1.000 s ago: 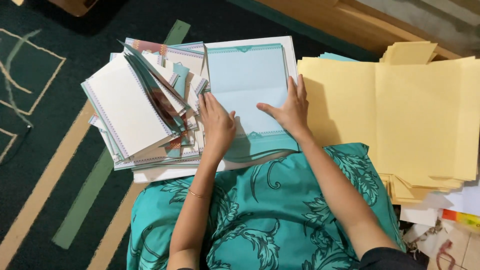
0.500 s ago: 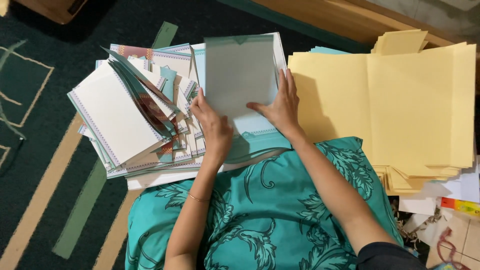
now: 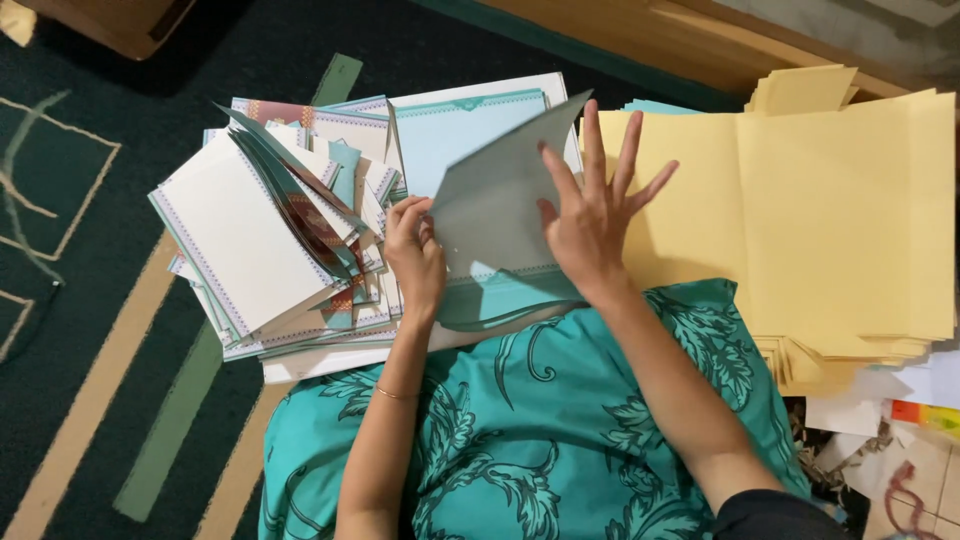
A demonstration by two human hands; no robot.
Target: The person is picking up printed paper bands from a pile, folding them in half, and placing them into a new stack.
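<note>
Lifting off the stack, a pale blue-grey sheet (image 3: pixel 495 215) stands tilted in the middle of the view, its free corner pointing up and to the right while its lower edge stays down near the lap; its long axis runs from lower left to upper right. The left hand (image 3: pixel 415 255) grips the sheet's left edge, fingers curled and pinching the paper between thumb and fingertips. The right hand (image 3: pixel 590 215) lies flat against the sheet's right side, fingers spread wide and pointing upward, the thumb pressing on the paper. Beneath the raised sheet lies a light blue bordered card (image 3: pixel 455 130) on a white backing. Just left of the left hand sits a fanned pile of white cards (image 3: pixel 260 250) with patterned borders, splayed out toward the left on the dark green carpet (image 3: pixel 120 120). To the right of the right hand, a stack of yellow folders (image 3: pixel 830 210) spreads out, touching the turquoise patterned cloth (image 3: pixel 540 440) that covers the lap.
</note>
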